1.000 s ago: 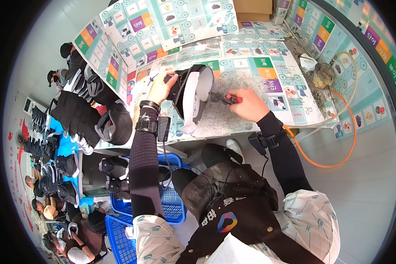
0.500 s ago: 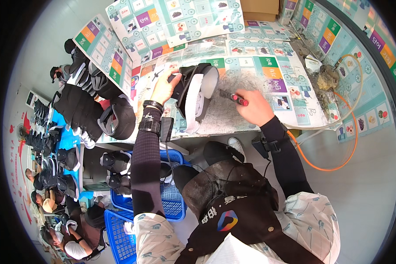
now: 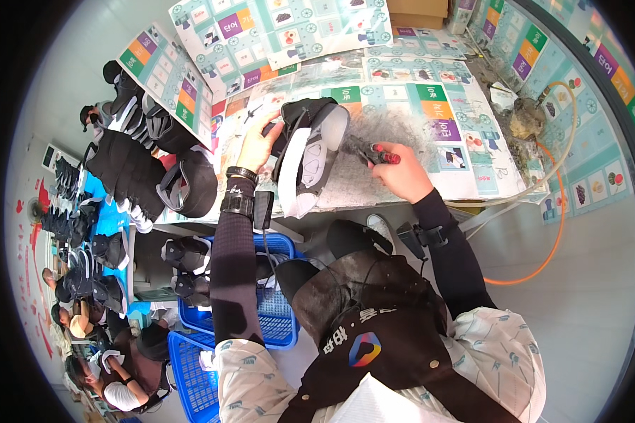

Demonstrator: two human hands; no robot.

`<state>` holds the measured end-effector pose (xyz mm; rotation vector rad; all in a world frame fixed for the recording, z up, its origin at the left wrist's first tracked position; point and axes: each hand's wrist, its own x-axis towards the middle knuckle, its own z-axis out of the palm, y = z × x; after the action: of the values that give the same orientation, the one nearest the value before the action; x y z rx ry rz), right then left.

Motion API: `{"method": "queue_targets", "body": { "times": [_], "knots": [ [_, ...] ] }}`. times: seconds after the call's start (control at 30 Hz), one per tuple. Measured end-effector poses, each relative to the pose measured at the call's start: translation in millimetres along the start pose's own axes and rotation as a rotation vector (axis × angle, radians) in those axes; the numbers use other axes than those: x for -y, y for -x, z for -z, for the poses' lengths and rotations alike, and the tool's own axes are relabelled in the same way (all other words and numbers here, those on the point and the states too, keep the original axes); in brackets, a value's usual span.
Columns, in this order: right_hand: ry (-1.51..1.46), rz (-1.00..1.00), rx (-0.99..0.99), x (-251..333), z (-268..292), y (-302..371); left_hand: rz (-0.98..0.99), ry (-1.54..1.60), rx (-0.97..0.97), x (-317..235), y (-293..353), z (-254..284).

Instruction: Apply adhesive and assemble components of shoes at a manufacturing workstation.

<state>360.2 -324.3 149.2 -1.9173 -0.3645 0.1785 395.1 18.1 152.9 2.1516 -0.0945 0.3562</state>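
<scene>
My left hand [image 3: 259, 143] grips the black upper of a shoe [image 3: 310, 151] and holds it on its side on the table, its white sole turned toward me. My right hand [image 3: 398, 171] is closed around a small red-handled tool [image 3: 379, 154] whose dark tip points left at the shoe's sole end, just short of it. Both forearms wear black sleeves, and a watch sits on the left wrist.
The table [image 3: 466, 169] is covered with colourful printed sheets. A pile of black shoes [image 3: 148, 169] lies at its left end. Blue baskets [image 3: 275, 310] holding shoes stand below. An orange hose [image 3: 543, 254] loops at the right. Other people [image 3: 120, 366] sit at lower left.
The shoe has been turned and shifted slightly in my left hand. My right hand with the red-handled tool has stayed beside the sole, moving a little.
</scene>
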Motion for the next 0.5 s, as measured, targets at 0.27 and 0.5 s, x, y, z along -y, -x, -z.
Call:
{"method": "queue_targets", "body": {
  "times": [0.27, 0.5],
  "knots": [
    [0.014, 0.006, 0.104, 3, -3, 4, 0.03, -0.064, 0.001, -10, 3, 2],
    [-0.151, 0.007, 0.22, -3, -6, 7, -0.019, -0.149, 0.017, -2, 4, 3]
  ]
}}
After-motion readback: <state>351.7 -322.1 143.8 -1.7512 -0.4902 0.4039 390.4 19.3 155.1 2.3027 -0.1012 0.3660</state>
